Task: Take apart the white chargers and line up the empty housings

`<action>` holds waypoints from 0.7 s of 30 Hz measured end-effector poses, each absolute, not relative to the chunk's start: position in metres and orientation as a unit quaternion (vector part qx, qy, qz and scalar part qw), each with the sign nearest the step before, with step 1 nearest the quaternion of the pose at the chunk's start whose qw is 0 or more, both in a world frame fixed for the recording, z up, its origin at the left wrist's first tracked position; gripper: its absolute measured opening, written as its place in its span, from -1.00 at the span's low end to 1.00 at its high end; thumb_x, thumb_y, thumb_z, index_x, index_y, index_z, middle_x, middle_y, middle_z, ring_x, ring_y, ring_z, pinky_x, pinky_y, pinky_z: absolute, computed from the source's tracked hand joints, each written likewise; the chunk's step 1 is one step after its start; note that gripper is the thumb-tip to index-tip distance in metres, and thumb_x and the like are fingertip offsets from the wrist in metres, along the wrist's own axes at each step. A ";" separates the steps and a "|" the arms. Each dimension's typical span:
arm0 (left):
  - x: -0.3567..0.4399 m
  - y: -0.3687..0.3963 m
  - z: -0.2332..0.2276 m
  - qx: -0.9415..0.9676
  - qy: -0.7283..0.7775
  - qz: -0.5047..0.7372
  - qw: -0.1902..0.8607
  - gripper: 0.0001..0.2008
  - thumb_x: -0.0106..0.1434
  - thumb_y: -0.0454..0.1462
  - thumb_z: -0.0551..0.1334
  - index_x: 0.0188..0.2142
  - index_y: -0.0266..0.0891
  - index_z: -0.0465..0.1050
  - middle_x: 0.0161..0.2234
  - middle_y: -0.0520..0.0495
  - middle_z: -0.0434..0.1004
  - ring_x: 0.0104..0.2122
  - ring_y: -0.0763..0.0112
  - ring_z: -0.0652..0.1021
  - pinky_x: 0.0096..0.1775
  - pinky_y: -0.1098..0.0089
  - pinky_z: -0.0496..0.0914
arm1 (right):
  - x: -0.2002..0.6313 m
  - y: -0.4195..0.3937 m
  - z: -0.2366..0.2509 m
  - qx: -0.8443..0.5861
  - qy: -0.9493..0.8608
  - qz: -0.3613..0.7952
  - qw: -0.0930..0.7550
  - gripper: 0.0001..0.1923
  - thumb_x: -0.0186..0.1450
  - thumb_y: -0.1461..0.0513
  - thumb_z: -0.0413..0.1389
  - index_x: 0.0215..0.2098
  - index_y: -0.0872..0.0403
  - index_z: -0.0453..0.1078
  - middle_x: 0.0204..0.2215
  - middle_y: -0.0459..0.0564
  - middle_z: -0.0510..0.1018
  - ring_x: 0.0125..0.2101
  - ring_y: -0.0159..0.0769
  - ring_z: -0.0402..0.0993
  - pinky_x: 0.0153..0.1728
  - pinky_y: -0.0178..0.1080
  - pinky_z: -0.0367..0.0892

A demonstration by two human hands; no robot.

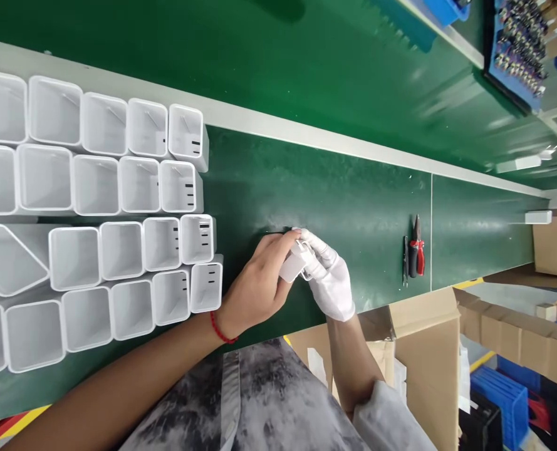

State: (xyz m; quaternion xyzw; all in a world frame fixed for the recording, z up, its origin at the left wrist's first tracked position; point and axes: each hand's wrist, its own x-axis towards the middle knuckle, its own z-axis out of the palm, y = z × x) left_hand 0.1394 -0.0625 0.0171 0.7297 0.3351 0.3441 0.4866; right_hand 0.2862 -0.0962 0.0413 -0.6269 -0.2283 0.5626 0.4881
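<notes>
Both hands meet over the green bench, close to its near edge. My left hand [262, 279], bare with a red cord at the wrist, is closed on a small white plastic part [291, 268]. My right hand [331, 275] wears a white glove, and its fingers pinch the other end of that part, where a small frame-like piece shows. Fingers cover some of the part, so its full shape is hidden. To the left of my left hand stand rows of white open-ended square housings [206, 288], several with dark slots inside.
Red-and-black pliers [417, 250] and black tweezers [405, 260] lie on the bench to the right. An open cardboard box [426, 363] stands below the near edge. Across the white rail, a blue tray [517, 56] of small parts sits at the far right.
</notes>
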 end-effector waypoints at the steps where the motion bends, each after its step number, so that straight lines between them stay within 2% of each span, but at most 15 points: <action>1: 0.139 -0.062 0.018 0.732 0.333 0.345 0.484 -0.41 0.27 -0.50 0.06 0.27 -0.24 0.03 0.12 -0.22 0.34 0.14 0.25 0.37 0.10 0.27 0.42 | 0.286 -0.097 0.041 -0.619 -0.230 0.563 0.497 -0.66 0.16 0.16 0.33 -0.07 -0.11 0.54 -0.05 -0.15 0.62 0.01 -0.20 0.52 0.11 -0.13 0.41; 7: 0.140 -0.063 0.021 0.739 0.323 0.341 0.482 -0.38 0.24 -0.54 0.02 0.27 -0.25 0.02 0.14 -0.20 0.34 0.13 0.28 0.37 0.12 0.30 0.41 | 0.294 -0.106 0.037 -0.606 -0.255 0.574 0.489 -0.57 0.19 0.18 0.30 0.04 -0.16 0.48 0.12 -0.15 0.50 0.13 -0.16 0.43 0.22 -0.07 0.29; 12: 0.142 -0.062 0.021 0.742 0.318 0.354 0.472 -0.36 0.24 -0.55 0.02 0.29 -0.21 0.01 0.16 -0.17 0.34 0.10 0.25 0.39 0.11 0.26 0.41 | 0.296 -0.113 0.034 -0.614 -0.307 0.534 0.494 -0.62 0.26 0.17 0.22 0.06 -0.16 0.46 0.13 -0.13 0.50 0.12 -0.15 0.44 0.20 -0.03 0.31; 15: 0.142 -0.061 0.018 0.751 0.318 0.344 0.465 -0.36 0.30 -0.51 0.01 0.33 -0.16 -0.05 0.15 -0.16 0.35 0.07 0.23 0.41 0.10 0.21 0.41 | 0.297 -0.122 0.037 -0.632 -0.399 0.473 0.466 -0.48 0.33 0.14 0.14 0.25 -0.18 0.25 0.17 -0.08 0.45 0.13 -0.13 0.43 0.16 0.03 0.34; 17: 0.142 -0.062 0.017 0.756 0.311 0.337 0.466 -0.35 0.33 -0.47 0.02 0.36 -0.14 -0.10 0.16 -0.17 0.36 0.08 0.20 0.40 0.12 0.16 0.38 | 0.299 -0.127 0.039 -0.658 -0.515 0.377 0.400 -0.32 0.30 0.13 0.16 0.34 -0.15 0.09 0.22 0.00 0.39 0.15 -0.09 0.39 0.16 0.08 0.33; 19: 0.141 -0.064 0.017 0.750 0.302 0.339 0.480 -0.31 0.34 -0.41 0.06 0.38 -0.14 -0.19 0.20 -0.19 0.31 0.13 0.16 0.38 0.15 0.11 0.36 | 0.302 -0.127 0.040 -0.680 -0.596 0.279 0.324 -0.29 0.23 0.14 0.22 0.32 -0.09 0.15 0.17 0.07 0.43 0.10 -0.04 0.42 0.12 0.10 0.34; 21: 0.140 -0.067 0.021 0.729 0.300 0.356 0.503 -0.23 0.33 -0.36 0.10 0.40 -0.16 -0.32 0.27 -0.25 0.19 0.16 0.14 0.37 0.16 0.11 0.37 | 0.308 -0.124 0.040 -0.707 -0.579 0.255 0.317 -0.45 0.22 0.15 0.22 0.18 -0.04 0.34 0.07 0.08 0.52 0.03 -0.06 0.47 0.08 0.06 0.36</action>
